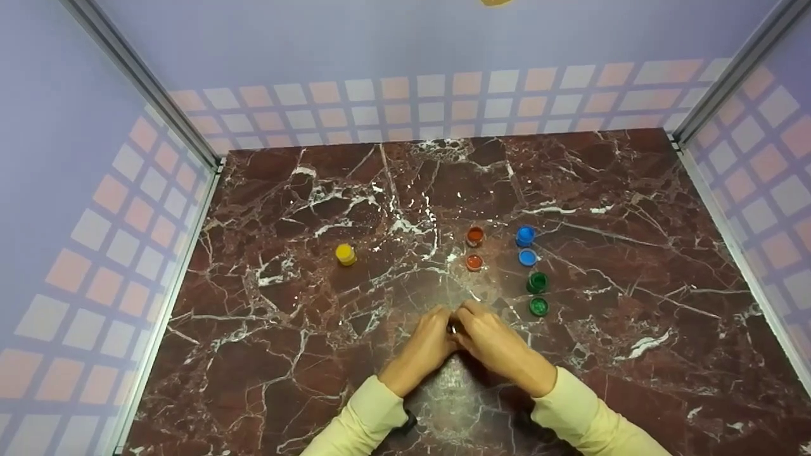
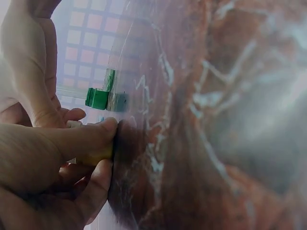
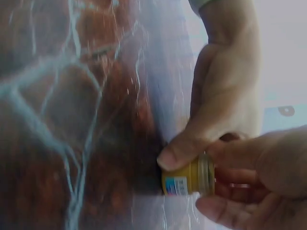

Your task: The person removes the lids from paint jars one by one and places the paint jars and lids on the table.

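Near the front middle of the table, both hands meet around a small paint jar (image 3: 181, 181) with yellow-ochre contents and a printed label. My left hand (image 1: 431, 339) grips the body of the jar low down, thumb on its side, close to the tabletop. From the other side, the fingers of my right hand (image 1: 491, 335) pinch the clear lid (image 3: 206, 173) at the top. In the head view the hands hide most of the jar. The left wrist view shows a yellowish part of it between the left thumb and fingers.
A yellow jar (image 1: 345, 254) stands to the left. Right of centre are an open orange-red jar (image 1: 475, 237) with its lid (image 1: 474, 263), a blue jar (image 1: 525, 236) with its lid (image 1: 527, 257), and a green jar (image 1: 537, 282) with its lid (image 1: 538, 307). Panels enclose the marbled table (image 1: 266, 354).
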`<state>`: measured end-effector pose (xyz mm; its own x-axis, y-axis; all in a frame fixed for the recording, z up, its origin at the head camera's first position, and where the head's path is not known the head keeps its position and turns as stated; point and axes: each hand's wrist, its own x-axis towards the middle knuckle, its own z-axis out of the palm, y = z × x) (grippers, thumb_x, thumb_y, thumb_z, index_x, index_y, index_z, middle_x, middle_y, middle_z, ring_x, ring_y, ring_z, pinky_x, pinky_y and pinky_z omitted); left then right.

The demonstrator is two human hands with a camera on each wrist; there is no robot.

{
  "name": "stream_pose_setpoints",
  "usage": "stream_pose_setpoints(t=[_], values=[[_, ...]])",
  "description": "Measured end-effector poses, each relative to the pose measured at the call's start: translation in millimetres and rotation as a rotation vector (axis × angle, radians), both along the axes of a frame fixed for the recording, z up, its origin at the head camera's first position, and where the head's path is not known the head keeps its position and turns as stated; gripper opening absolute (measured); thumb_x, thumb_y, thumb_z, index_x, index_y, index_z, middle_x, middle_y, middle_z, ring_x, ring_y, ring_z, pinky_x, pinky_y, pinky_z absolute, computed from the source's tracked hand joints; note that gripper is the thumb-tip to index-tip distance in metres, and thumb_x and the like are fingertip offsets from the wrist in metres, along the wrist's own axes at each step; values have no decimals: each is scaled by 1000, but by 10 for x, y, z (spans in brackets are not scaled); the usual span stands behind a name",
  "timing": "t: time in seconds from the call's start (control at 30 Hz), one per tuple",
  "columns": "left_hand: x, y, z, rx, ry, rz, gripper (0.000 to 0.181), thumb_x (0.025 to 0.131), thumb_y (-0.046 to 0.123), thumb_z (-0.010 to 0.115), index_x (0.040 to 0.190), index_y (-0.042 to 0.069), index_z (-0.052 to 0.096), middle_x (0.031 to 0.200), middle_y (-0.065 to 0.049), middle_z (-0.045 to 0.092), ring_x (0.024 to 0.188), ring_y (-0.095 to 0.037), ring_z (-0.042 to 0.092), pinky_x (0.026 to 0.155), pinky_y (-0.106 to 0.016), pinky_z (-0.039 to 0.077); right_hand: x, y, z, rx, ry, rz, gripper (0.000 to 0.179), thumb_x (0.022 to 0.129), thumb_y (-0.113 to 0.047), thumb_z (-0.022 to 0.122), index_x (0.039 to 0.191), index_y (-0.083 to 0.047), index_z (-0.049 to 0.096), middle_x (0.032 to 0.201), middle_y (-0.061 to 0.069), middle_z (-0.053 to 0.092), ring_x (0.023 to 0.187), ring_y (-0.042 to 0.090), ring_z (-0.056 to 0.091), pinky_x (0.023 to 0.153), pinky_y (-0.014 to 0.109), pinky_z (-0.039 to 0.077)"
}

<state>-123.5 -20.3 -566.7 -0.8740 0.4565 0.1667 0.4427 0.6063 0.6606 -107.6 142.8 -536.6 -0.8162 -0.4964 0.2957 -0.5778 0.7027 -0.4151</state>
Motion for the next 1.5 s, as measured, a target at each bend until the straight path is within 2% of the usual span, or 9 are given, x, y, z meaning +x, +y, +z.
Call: stream_pose_setpoints(t=[0.27, 0.43, 0.63, 0.8, 0.97, 1.17, 1.23, 1.37, 1.5], values=[[22, -6, 15, -8, 23, -15, 31, 77, 14, 88, 93, 3, 63, 88, -7, 62, 82, -24, 62, 76, -38, 53, -81, 118, 65, -6, -34, 216, 19, 82, 3, 80, 94, -5, 68, 96, 7, 58, 83, 20, 60, 74, 34, 55], [20, 8, 16, -21, 13, -15, 35, 72, 10, 89, 98, 2, 67, 89, -8, 64, 84, -26, 65, 77, -38, 54, -126, 165, 76, -21, -38, 303, 22, 80, 8, 78, 97, -5, 73, 103, 6, 65, 94, 21, 63, 83, 34, 56], [15, 6, 4, -27, 13, -11, 36, 71, 9, 91, 97, 2, 67, 87, -8, 63, 83, -28, 65, 77, -40, 54, -149, 199, 55, 0, -22, 312, 14, 86, -1, 78, 97, -10, 77, 106, 1, 70, 99, 21, 61, 88, 39, 51], [5, -5, 12, -31, 11, -16, 34, 78, 17, 89, 98, 3, 66, 89, -8, 64, 85, -27, 65, 79, -40, 54, -115, 229, 17, -53, -61, 290, 18, 83, -3, 80, 99, -11, 77, 116, 3, 67, 109, 22, 59, 94, 41, 51], [7, -6, 11, -16, -8, -13, 31, 78, 14, 89, 94, 4, 64, 87, -6, 63, 83, -24, 63, 77, -38, 53, -76, 218, 0, -133, -95, 167, 16, 85, -4, 78, 100, -9, 75, 118, 8, 64, 110, 24, 60, 94, 43, 53], [13, -5, -7, 27, -19, -14, 35, 70, 5, 92, 93, 3, 64, 89, -6, 63, 84, -22, 62, 78, -36, 53, -47, 117, 44, -246, -158, -138, 13, 86, 3, 74, 98, -2, 74, 99, 8, 66, 81, 21, 64, 72, 38, 56], [12, -3, -8, 29, -25, -15, 36, 70, 5, 92, 93, 2, 65, 90, -6, 64, 85, -23, 63, 79, -36, 53, -27, 71, 62, -250, -155, -228, 13, 86, 4, 74, 98, 0, 73, 96, 10, 67, 78, 24, 66, 68, 39, 56], [6, -2, 1, 19, -31, -13, 36, 71, 8, 92, 94, 3, 65, 89, -6, 64, 85, -24, 63, 79, -37, 53, 31, -33, 84, -185, -68, -344, 17, 85, 0, 77, 99, 4, 69, 95, 15, 66, 77, 35, 68, 67, 46, 57], [2, -11, 2, 5, -1, -14, 32, 73, 7, 90, 92, 2, 64, 87, -7, 63, 82, -24, 63, 76, -38, 53, 113, -149, 85, -77, 60, -394, 24, 85, -6, 80, 97, 4, 63, 90, 15, 59, 68, 39, 65, 58, 49, 55]])
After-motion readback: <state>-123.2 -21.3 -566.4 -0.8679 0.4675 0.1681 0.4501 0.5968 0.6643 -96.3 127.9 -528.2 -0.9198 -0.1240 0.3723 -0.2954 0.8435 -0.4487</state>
